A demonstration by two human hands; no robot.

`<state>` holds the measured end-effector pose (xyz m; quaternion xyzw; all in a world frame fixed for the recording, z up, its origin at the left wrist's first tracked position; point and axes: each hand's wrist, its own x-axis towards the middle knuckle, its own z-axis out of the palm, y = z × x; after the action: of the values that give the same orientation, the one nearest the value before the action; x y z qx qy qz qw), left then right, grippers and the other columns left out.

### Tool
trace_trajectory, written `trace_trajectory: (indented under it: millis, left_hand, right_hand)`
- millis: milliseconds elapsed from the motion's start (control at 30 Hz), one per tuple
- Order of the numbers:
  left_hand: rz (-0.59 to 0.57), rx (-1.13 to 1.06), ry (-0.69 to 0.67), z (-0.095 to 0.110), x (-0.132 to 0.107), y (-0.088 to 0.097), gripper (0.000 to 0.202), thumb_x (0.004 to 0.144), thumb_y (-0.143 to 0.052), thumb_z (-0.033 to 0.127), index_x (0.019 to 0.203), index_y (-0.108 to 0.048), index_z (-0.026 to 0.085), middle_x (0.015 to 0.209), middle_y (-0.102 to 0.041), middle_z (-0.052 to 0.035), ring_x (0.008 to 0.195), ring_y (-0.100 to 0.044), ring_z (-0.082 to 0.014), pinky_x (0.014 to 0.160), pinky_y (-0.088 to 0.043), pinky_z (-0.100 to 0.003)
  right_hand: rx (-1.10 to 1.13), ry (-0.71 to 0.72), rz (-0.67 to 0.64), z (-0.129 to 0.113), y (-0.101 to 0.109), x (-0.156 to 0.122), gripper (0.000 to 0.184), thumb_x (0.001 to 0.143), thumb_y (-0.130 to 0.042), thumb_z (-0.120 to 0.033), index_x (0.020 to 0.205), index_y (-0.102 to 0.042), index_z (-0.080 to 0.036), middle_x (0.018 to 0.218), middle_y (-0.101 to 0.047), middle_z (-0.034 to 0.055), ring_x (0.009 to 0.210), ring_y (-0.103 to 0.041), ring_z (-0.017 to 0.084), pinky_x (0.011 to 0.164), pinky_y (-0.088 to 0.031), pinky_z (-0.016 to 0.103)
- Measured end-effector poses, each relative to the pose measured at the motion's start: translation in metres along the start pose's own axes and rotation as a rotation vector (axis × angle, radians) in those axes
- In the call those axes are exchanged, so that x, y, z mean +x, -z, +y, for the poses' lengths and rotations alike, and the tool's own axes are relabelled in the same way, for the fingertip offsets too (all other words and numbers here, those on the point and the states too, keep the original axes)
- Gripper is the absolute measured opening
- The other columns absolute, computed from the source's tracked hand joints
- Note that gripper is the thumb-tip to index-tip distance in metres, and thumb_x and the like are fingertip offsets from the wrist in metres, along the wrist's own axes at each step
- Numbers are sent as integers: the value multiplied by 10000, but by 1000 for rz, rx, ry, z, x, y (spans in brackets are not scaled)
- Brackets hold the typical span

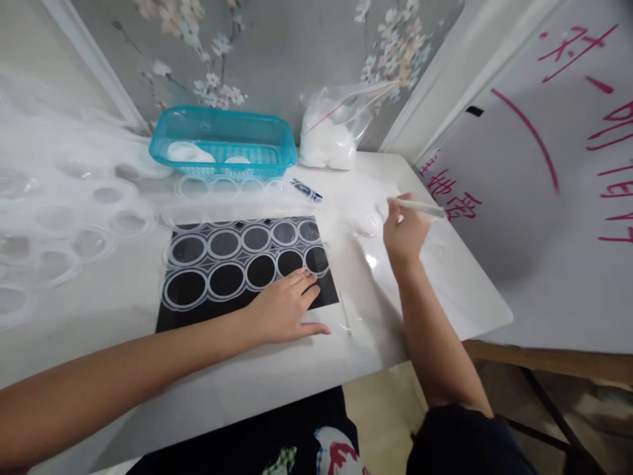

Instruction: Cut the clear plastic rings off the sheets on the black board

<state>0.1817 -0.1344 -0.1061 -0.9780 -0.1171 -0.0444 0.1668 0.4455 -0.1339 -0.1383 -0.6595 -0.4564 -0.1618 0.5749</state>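
Observation:
My left hand point(289, 309) lies flat with fingers spread, its fingertips on the lower right part of a black sheet point(237, 310). Over that sheet lies a clear plastic strip point(247, 254) with rows of white-edged rings. My right hand point(406, 227) is closed round a pale, slim stick-like tool point(420, 208), whose rear end points right. Its working end is hidden or blurred near the fist. Just left of this hand, a small whitish, glossy heap point(364, 223) sits on the white table point(306, 382); I cannot tell what it is.
A blue plastic basket point(222, 122) with white round pieces stands at the back. Beside it are a zip bag of white material point(329, 142) and a blue-and-white marker point(306, 190). More ringed plastic point(74, 218) heaps up at left. A whiteboard point(544, 264) with red writing borders the right.

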Motion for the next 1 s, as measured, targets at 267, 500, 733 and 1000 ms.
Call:
trace_trajectory:
  millis: [267, 500, 733, 1000]
  left_hand:
    - [68, -133, -262, -15, -56, 36, 453, 926, -539, 457, 1125, -644, 65, 1242, -639, -189, 1226, -555, -284, 1093, -417, -444]
    - [90, 22, -212, -65, -130, 72, 288, 873, -650, 258, 1123, -647, 116, 1150, -697, -113, 1204, -576, -249, 1075, -463, -409]
    - [189, 170, -191, -80, -164, 86, 211, 826, -692, 179, 1030, -679, 125, 986, -749, -62, 1019, -678, -209, 993, -545, -346]
    - [188, 105, -144, -66, -182, 78, 169, 852, -648, 166, 1016, -683, 144, 968, -755, -52, 970, -698, -195, 964, -559, -321]
  right_hand:
    - [-86, -71, -146, 17, -5, -22, 230, 872, -493, -335, 807, -629, -161, 1015, -685, 205, 973, -630, 356, 845, -472, 507]
    - [310, -59, -176, -23, -8, -50, 253, 894, -525, -411, 850, -643, -191, 1100, -703, 135, 1032, -652, 300, 831, -515, 428]
    - [637, 63, -504, -102, -9, -69, 166, 916, -548, -340, 882, -665, -227, 928, -727, 61, 935, -673, 247, 848, -515, 375]
    - [749, 263, -805, -179, -38, -89, 89, 915, -546, -259, 880, -619, -221, 849, -697, 20, 755, -658, 182, 718, -514, 303]
